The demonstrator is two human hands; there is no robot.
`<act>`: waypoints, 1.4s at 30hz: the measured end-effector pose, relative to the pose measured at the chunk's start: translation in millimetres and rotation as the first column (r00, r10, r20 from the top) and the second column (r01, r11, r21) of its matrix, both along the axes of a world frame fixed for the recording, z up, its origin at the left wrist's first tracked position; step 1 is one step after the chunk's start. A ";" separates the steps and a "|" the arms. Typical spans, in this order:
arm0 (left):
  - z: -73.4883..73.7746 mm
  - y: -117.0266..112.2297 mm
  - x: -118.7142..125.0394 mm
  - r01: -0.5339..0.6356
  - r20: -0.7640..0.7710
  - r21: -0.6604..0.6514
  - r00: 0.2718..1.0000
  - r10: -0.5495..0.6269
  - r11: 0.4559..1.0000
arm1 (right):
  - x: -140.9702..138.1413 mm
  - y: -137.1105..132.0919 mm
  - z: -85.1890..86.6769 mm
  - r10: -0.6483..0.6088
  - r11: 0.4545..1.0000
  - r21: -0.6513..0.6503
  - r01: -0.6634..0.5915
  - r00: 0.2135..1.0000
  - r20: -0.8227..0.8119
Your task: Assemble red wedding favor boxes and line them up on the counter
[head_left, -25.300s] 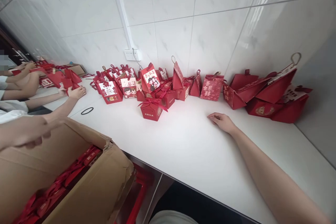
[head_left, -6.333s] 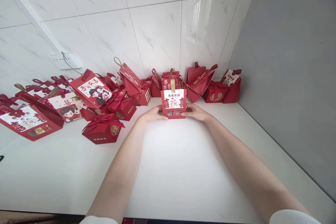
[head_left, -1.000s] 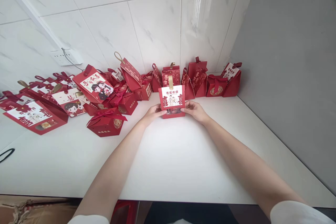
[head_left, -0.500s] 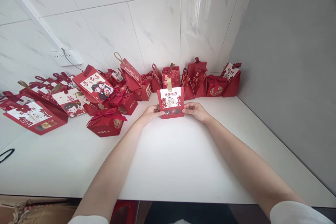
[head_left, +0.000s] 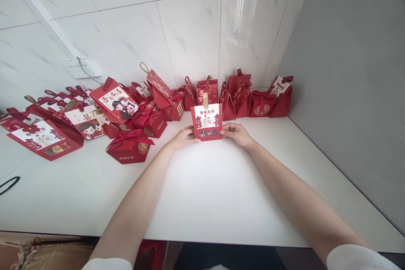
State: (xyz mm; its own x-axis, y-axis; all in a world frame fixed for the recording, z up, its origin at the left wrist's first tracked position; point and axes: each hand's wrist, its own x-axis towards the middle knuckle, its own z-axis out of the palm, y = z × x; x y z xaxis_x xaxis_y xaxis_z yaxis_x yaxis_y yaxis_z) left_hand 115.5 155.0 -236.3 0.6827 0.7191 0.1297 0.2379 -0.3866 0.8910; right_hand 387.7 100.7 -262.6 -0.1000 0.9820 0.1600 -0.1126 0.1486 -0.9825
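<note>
A small red gift box (head_left: 207, 123) with a white printed front, a clear window and a gold ribbon loop stands upright before me on the white table (head_left: 218, 194). My left hand (head_left: 183, 138) grips its left side near the bottom, fingers partly hidden behind it. On the right edge, my right hand (head_left: 238, 133) pinches the box between thumb and fingers. Close behind it is a patterned red box (head_left: 206, 89), partly covered by the held one. To the left of my left hand lies a red box with a ribbon bow (head_left: 128, 152).
Several red boxes crowd the left, including a large windowed one (head_left: 47, 139). More boxes (head_left: 242, 95) line the tiled wall (head_left: 190, 38). A grey panel (head_left: 351, 93) bounds the right side. A wall socket (head_left: 82, 68) with a cable and a black loop (head_left: 9, 184) are at left.
The box between my hands has tilted slightly more upright, and my left fingers have shifted lower along its side. The whole view has moved a little.
</note>
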 end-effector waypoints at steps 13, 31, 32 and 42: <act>-3.0 4.1 -5.2 0.011 -0.164 0.136 0.986 0.011 0.991 | 8.1 5.5 -8.0 0.027 0.999 0.026 -0.033 0.977 0.213; 51.5 -4.9 -8.6 0.061 -0.088 -0.227 0.993 -0.083 0.972 | -48.8 -43.8 55.2 -0.514 0.721 0.605 0.337 0.846 0.142; 64.7 -7.4 -8.5 0.038 -0.023 -0.214 0.999 -0.044 0.976 | -49.7 -46.6 61.0 -0.496 0.738 0.588 0.331 0.856 0.142; 161.1 -71.6 36.5 -0.008 -0.202 0.339 0.976 0.081 0.941 | -32.0 -53.9 98.3 -0.380 0.764 0.634 0.121 0.879 0.289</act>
State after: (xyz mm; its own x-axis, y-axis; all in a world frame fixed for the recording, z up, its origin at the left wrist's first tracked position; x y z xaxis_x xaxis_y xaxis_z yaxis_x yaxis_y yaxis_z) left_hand 152.0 83.3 -75.2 0.6888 0.6893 0.2247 0.4295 -0.6376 0.6396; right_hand 355.6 46.8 -164.3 -0.0426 0.7042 0.7087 0.3725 0.6694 -0.6427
